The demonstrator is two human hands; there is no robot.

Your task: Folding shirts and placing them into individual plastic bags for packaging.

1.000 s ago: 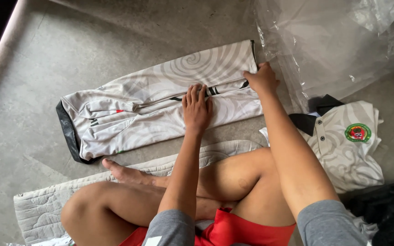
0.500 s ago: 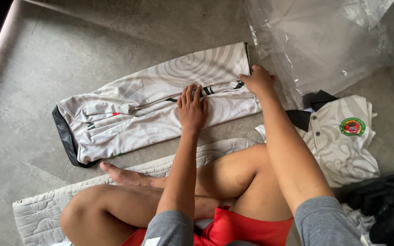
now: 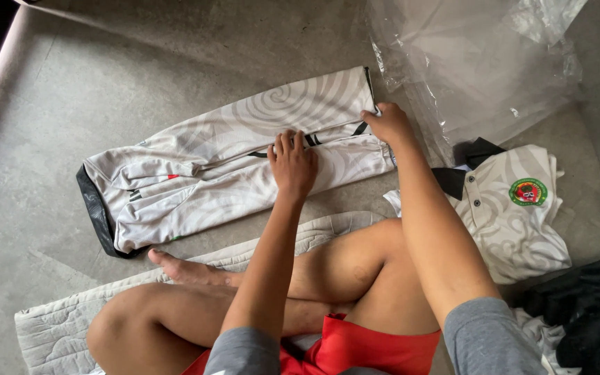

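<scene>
On floor, in front of crossed legs: folded white shirt lies lengthwise on the grey concrete floor, long axis running lower-left to upper-right.
Left hand: flat on the shirt's middle, palm down, fingers spread and released, gripping nothing. Looks like it pins the fold so the layers don't spring back.
Right hand: at the shirt's right end, fingers curled over the edge. Seems to pinch the fabric corner, but the actual pinch is hidden under the knuckles.
Why both: one hand anchors, the other holds the end, so the narrow fold is kept straight.
Shirt look: white with pale grey swirl print, folded into a long narrow strip, black trim at the left end, thin dark line along the centre seam, small red mark near the left.
Nearby: clear plastic bag just beyond the right hand; second white polo with dark collar and round badge to the right; quilted mat under the legs.
</scene>
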